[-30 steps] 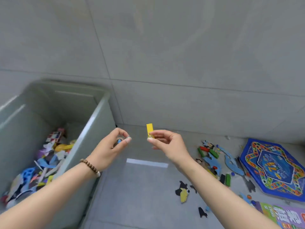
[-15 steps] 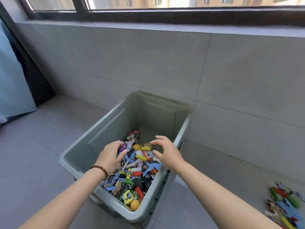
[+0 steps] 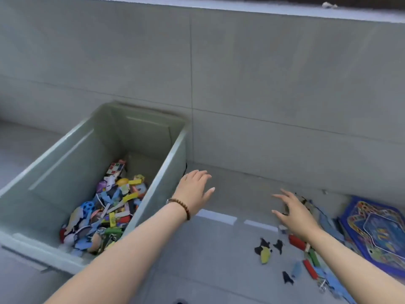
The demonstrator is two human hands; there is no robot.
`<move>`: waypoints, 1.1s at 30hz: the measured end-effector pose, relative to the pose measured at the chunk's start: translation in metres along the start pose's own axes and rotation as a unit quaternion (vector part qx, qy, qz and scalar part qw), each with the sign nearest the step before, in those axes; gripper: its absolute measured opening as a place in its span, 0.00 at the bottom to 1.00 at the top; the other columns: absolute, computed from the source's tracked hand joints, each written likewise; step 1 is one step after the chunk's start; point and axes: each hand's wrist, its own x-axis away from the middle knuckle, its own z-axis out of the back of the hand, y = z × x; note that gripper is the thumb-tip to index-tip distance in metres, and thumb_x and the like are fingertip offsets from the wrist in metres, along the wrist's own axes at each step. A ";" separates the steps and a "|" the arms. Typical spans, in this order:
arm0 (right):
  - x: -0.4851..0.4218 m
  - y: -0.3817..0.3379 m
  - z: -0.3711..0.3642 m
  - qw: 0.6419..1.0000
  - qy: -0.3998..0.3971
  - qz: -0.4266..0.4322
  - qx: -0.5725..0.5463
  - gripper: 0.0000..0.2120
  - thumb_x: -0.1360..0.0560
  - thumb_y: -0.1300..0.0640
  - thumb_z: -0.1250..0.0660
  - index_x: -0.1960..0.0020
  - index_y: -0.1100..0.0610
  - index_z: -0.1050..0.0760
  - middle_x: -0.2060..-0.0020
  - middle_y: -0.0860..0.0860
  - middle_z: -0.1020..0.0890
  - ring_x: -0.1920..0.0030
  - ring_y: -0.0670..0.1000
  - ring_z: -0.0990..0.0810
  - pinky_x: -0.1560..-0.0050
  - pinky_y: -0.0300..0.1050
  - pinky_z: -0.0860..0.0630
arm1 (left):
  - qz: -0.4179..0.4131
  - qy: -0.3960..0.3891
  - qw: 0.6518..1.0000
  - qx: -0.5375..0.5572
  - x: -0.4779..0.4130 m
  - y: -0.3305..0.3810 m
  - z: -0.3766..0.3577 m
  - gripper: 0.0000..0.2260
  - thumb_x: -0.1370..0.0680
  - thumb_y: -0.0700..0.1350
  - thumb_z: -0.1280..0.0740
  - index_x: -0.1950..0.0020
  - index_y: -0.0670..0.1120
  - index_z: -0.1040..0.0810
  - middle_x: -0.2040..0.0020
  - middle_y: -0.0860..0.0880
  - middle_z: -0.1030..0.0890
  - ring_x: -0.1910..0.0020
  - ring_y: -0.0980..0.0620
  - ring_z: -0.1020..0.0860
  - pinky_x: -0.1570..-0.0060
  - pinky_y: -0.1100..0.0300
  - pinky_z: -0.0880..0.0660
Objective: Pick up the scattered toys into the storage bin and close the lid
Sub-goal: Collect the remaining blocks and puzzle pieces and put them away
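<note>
Nearest me, the scattered toys lie on the grey tiled floor. They include flat black cut-outs, a yellow-and-black piece, and red and green blocks close by my right forearm. To the left, the pale green plastic storage bin stands open. Its bottom is heaped with a jumble of toys: flat card shapes, a blue perforated ball, yellow bars, and a checkered cube toward the far end. My left grip, with a beaded bracelet at the wrist, hovers just outside the bin's right wall, fingers spread and holding nothing. My right grip hangs wide and empty over the floor pile, hiding some blurred pieces. Right of it lies a blue game board. The tiled wall rises beyond.
</note>
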 end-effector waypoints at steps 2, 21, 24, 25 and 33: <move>0.013 0.042 -0.007 0.999 -0.008 -0.039 -0.016 0.24 0.25 0.53 0.33 0.30 0.52 0.32 0.26 0.49 0.40 0.27 0.51 0.39 0.31 0.45 0.38 | -0.012 -0.047 0.999 0.000 -0.011 0.034 -0.039 0.21 0.19 0.54 0.46 0.28 0.48 0.38 0.25 0.51 0.39 0.26 0.52 0.43 0.28 0.58 0.47; -0.001 0.187 -0.153 0.955 0.025 -0.178 -0.235 0.18 0.30 0.54 0.27 0.41 0.55 0.24 0.45 0.50 0.25 0.49 0.47 0.26 0.44 0.42 0.27 | 0.008 -0.309 0.950 0.044 -0.044 0.133 -0.280 0.33 0.32 0.56 0.27 0.30 0.54 0.38 0.33 0.50 0.37 0.35 0.49 0.35 0.40 0.55 0.30; -0.003 0.187 -0.161 0.953 0.046 -0.172 -0.246 0.17 0.30 0.54 0.26 0.43 0.54 0.23 0.48 0.48 0.25 0.50 0.46 0.26 0.48 0.36 0.29 | -0.004 -0.286 0.956 0.061 -0.044 0.126 -0.290 0.31 0.34 0.55 0.25 0.35 0.53 0.34 0.36 0.51 0.36 0.37 0.50 0.35 0.41 0.58 0.31; -0.002 0.188 -0.163 0.951 0.055 -0.169 -0.253 0.16 0.30 0.55 0.26 0.44 0.54 0.23 0.48 0.48 0.25 0.51 0.45 0.26 0.49 0.33 0.30 | -0.004 -0.277 0.958 0.069 -0.044 0.123 -0.294 0.30 0.35 0.55 0.24 0.38 0.53 0.33 0.38 0.51 0.35 0.39 0.50 0.35 0.42 0.58 0.32; 0.035 0.208 -0.154 0.980 -0.008 -0.078 -0.184 0.11 0.34 0.52 0.23 0.55 0.47 0.22 0.55 0.44 0.26 0.52 0.42 0.26 0.46 0.37 0.30 | 0.088 -0.267 0.925 0.256 -0.031 0.126 -0.303 0.25 0.33 0.42 0.25 0.47 0.52 0.39 0.51 0.49 0.27 0.56 0.49 0.26 0.58 0.61 0.29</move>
